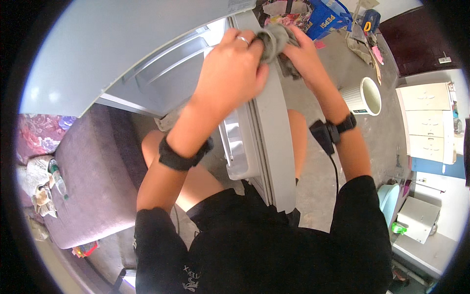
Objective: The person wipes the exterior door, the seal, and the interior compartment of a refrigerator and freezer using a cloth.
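Observation:
A crumpled grey-green cloth (275, 40) is bunched between both my hands, over the upper end of an open white refrigerator door (275, 142). My left hand (231, 68), with a ring on one finger, curls its fingers against the cloth from the left. From the right, my right hand (304, 55) grips the cloth, part of which hangs below the fingers. The door stands between my knees, and a clear door bin (241, 166) is on its inner side. To the left the refrigerator's inside shows a clear drawer front (178, 66).
A purple-grey sofa (93, 181) stands left, with a plastic bottle (58, 180) and cloths on it. On the floor at right is a white bucket (364, 96); a blue bag (329, 18) lies farther off. A cable (336, 171) hangs from my right wrist strap.

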The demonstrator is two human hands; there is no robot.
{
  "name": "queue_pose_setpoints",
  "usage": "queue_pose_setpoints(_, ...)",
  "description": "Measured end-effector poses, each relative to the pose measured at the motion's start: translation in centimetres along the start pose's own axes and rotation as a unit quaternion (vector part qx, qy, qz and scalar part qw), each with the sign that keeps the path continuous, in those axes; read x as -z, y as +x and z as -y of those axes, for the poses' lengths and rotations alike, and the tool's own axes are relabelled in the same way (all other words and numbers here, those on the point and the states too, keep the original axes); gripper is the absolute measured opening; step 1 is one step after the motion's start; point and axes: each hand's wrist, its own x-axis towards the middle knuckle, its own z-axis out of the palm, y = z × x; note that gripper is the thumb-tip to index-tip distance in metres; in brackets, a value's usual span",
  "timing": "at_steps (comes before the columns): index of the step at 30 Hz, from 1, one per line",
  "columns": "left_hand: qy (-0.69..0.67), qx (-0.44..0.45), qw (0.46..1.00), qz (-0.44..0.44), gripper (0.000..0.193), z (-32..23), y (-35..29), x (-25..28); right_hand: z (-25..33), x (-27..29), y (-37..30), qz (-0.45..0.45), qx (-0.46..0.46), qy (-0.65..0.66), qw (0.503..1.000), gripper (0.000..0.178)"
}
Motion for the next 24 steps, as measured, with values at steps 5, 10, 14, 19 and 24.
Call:
queue_pose_setpoints(5,-0.105,0.055,0.989,0.087,0.037,-5.2,-5.1,3.2,2.7,1.5,-9.8,0.036,-0.075,0.048,0.995,0.031)
queue_pose_setpoints(10,-0.205,0.046,0.968,0.136,0.050,-9.8,-9.5,6.2,6.6,4.3,-15.4,0.131,-0.186,0.152,0.962,0.026)
queue_pose_setpoints(14,-0.247,0.003,0.960,0.130,0.045,-10.6,-11.6,6.9,8.8,3.6,-16.4,0.134,-0.083,0.063,0.985,0.036)
queue_pose_setpoints(19,-0.246,0.086,0.961,0.090,0.030,-7.1,-7.7,4.2,6.3,1.2,-11.3,-0.044,0.007,-0.143,0.989,0.023)
queue_pose_setpoints(24,-0.106,0.090,0.984,0.115,0.022,0.6,-1.5,0.9,3.0,0.5,0.9,-0.053,0.232,-0.249,0.939,0.020)
